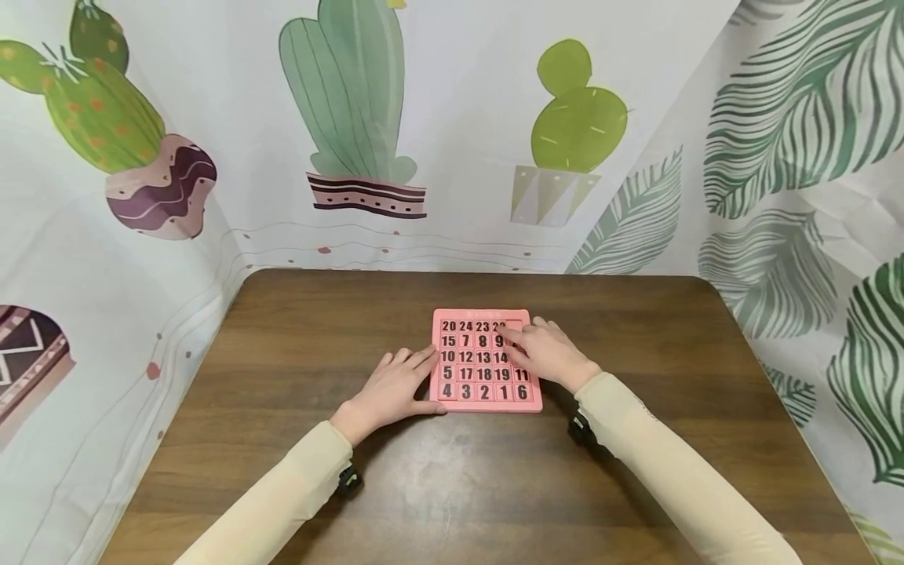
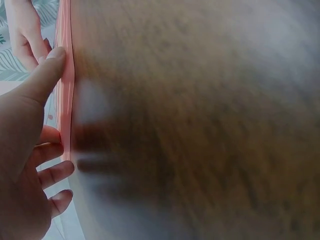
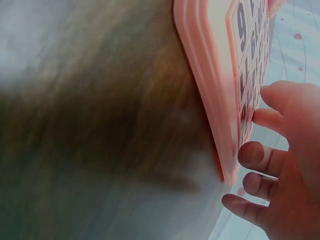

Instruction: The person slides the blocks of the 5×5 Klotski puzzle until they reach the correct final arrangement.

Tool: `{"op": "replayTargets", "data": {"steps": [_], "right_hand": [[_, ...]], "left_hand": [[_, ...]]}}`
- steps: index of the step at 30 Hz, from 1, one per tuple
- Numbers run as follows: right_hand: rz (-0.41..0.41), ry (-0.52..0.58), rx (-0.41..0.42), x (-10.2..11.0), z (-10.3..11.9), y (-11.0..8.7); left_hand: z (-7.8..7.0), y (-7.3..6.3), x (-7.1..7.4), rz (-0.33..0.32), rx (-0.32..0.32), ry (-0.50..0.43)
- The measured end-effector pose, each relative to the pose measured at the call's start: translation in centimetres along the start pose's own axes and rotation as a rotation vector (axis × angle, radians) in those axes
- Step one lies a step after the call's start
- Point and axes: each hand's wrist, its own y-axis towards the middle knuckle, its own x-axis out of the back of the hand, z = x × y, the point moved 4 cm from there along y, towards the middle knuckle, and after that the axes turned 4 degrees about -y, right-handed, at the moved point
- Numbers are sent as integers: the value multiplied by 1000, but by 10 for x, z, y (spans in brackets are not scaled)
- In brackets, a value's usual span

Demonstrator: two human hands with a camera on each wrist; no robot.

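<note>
A pink number sliding puzzle [image 1: 475,361] lies flat on the table, its black-numbered tiles in rows. Its front row reads 4, 3, 2, 1, 6; a bare pink slot shows at the back right corner. My left hand [image 1: 391,388] holds the front left corner, thumb on the front edge and fingers along the left side. In the left wrist view that thumb [image 2: 54,60] presses the pink frame. My right hand [image 1: 551,353] reaches over the right side, fingertips on the tiles near 22 and 9, covering part of the right column. The right wrist view shows its other fingers [image 3: 255,187] loosely spread beside the frame.
The brown wooden table [image 1: 452,486] has rounded far corners. A white cloth [image 1: 466,141] printed with cacti and leaves hangs behind it and at both sides. Dark wrist devices [image 1: 349,479] sit below both cream sleeves [image 1: 275,494].
</note>
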Motion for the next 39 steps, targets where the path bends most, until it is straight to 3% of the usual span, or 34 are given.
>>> {"op": "replayTargets", "data": {"steps": [8, 16, 31, 39], "right_hand": [[34, 9, -47, 2, -7, -7], [-15, -9, -42, 2, -16, -11], [14, -46, 20, -4, 20, 21], [31, -79, 3, -3, 16, 17]], "left_hand": [[4, 0, -1, 4, 2, -7], [7, -1, -2, 3, 4, 6], [4, -2, -1, 13, 17, -28], [3, -2, -1, 9, 10, -35]]}}
